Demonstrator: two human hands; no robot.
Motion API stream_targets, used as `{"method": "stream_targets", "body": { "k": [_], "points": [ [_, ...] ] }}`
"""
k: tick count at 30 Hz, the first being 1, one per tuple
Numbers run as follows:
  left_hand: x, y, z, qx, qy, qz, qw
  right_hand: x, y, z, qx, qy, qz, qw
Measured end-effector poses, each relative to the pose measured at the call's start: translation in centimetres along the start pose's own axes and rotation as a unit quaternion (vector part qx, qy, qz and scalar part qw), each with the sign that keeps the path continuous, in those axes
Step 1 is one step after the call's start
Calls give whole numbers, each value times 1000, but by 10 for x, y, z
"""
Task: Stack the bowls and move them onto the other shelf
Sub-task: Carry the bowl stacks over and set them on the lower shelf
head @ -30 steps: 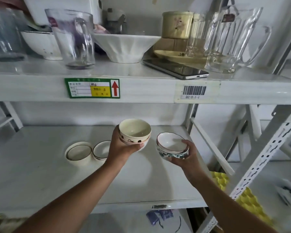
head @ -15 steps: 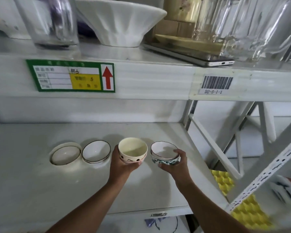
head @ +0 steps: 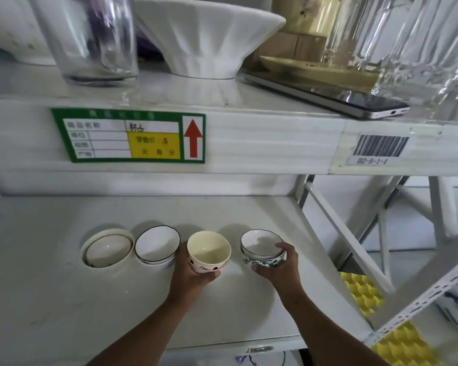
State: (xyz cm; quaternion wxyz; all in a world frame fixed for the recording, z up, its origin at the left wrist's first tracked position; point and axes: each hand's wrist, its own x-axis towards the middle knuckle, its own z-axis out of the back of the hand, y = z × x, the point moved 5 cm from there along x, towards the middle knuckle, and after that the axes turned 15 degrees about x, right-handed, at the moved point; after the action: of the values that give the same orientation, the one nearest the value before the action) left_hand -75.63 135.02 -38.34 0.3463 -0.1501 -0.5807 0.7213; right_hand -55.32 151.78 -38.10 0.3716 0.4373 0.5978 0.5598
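My left hand [head: 189, 276] grips a cream bowl [head: 209, 250] with dark marks on its side, held low over the lower shelf [head: 64, 299]. My right hand [head: 280, 268] holds a white bowl [head: 261, 247] nested in a green-patterned one, just right of the cream bowl. Two more bowls rest on the lower shelf to the left: a white bowl with a dark rim [head: 158, 244] and a wide cream-rimmed bowl [head: 107, 247]. The four stand in a row.
The upper shelf [head: 249, 143] carries a glass mug [head: 95, 38], a large white ribbed bowl [head: 204, 38], a phone [head: 328, 99] and a glass pitcher [head: 421, 48]. White shelf uprights [head: 341, 233] and yellow foam [head: 360, 291] lie at the right.
Both hands have lowered their bowls and carried them further in over the lower shelf, in line with the two resting bowls. The camera has moved closer to the shelves.
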Motion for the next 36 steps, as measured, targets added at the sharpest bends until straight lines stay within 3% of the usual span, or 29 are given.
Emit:
{"method": "stream_targets", "body": {
  "k": [14,26,36],
  "points": [
    [15,5,-7,48,17,-5,999,8,-14,-7,-28,24,7,999],
    [19,3,-7,104,26,79,991,0,-18,3,-87,0,10,996],
    [20,-5,-5,155,16,72,985,2,-7,0,-138,27,-14,990]
  ]
}}
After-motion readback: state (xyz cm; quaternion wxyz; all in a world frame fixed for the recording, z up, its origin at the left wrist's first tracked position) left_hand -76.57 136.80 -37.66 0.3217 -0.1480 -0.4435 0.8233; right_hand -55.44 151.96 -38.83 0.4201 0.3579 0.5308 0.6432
